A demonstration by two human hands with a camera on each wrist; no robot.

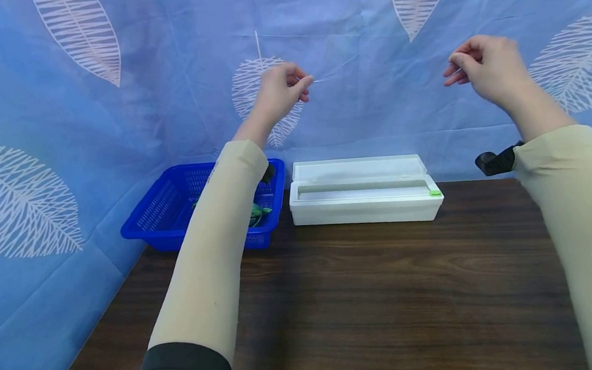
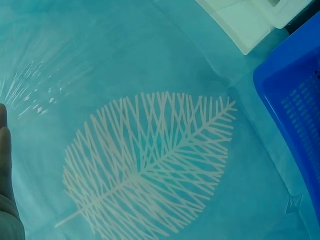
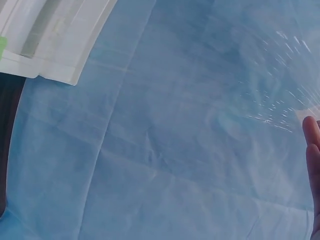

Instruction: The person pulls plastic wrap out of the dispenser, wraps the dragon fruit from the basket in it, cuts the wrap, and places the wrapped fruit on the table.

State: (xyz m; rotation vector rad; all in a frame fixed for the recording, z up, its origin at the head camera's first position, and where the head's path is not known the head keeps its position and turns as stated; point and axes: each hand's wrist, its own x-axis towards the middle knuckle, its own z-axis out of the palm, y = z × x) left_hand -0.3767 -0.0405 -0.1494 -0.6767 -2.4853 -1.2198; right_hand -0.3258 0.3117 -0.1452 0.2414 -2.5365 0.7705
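A sheet of clear cling film [image 1: 331,78] stretches between my two raised hands, nearly invisible against the blue cloth. My left hand [image 1: 281,91] pinches one end between thumb and fingers. The other end is pinched by my right hand [image 1: 494,68], off to the right at about the same height. Shiny creases in the cling film [image 2: 40,95] fan out from the left fingertips in the left wrist view. Similar wrinkles of the film [image 3: 280,107] gather by the right fingertips in the right wrist view. Below stands a white cling film dispenser [image 1: 365,210], its lid raised.
Left of the dispenser sits a blue plastic basket [image 1: 157,232] holding something green [image 1: 259,211], partly hidden by my left arm. A bright green piece [image 1: 434,193] marks the dispenser's right end. Blue leaf-print cloth [image 1: 353,118] hangs behind the dark wooden table [image 1: 387,305].
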